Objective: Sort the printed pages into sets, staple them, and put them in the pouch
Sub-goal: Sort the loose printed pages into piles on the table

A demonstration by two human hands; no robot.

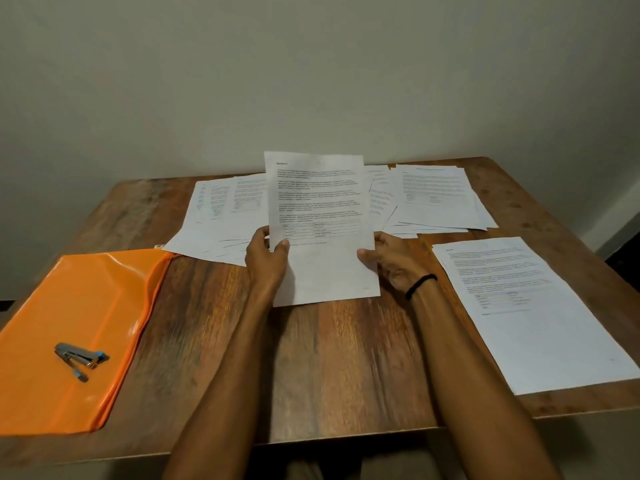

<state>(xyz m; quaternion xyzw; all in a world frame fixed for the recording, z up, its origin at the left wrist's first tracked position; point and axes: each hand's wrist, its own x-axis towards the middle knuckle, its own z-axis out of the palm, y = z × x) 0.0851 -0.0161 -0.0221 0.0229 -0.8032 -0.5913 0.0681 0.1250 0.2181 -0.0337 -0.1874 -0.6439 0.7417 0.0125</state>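
One orange pouch (69,323), stapler (78,358) atop, at table (329,358) left edge; mid-table, left hand (266,259) and right hand (389,261) each pinching upright printed page (318,209) by lower side margins, grip closed. Light, floppy, crease-prone: gentle hold there.

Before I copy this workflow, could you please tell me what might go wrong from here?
The left hand and right hand hold one page raised, while the loose pages behind it overlap in fans, so it may join the wrong set. The stapler lies on the orange pouch; lifting the pouch could tip it off.
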